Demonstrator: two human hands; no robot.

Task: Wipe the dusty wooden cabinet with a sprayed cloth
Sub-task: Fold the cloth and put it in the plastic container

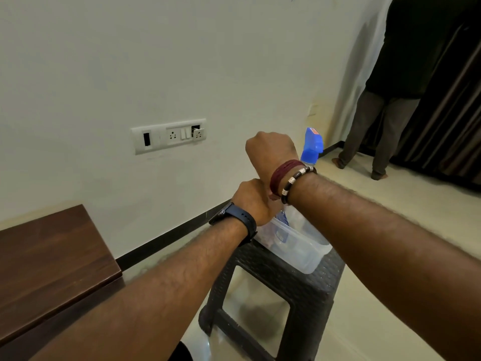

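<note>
The dark wooden cabinet (52,261) fills the lower left, its top facing me. A clear spray bottle with a blue trigger head (312,143) stands tilted in a clear plastic container (299,252), partly hidden behind my right wrist. My right hand (270,152) is raised in a fist just left of the blue head, its back towards me. Curled shut below it is my left hand (253,200), at the container's near-left rim and touching my right wrist. Whatever lies inside either fist is hidden. I see no cloth.
The container rests on a dark plastic stool (307,290) standing on the pale tiled floor. A white switch and socket plate (169,136) is on the wall behind. A person (385,100) stands at the far right beside dark curtains (447,113).
</note>
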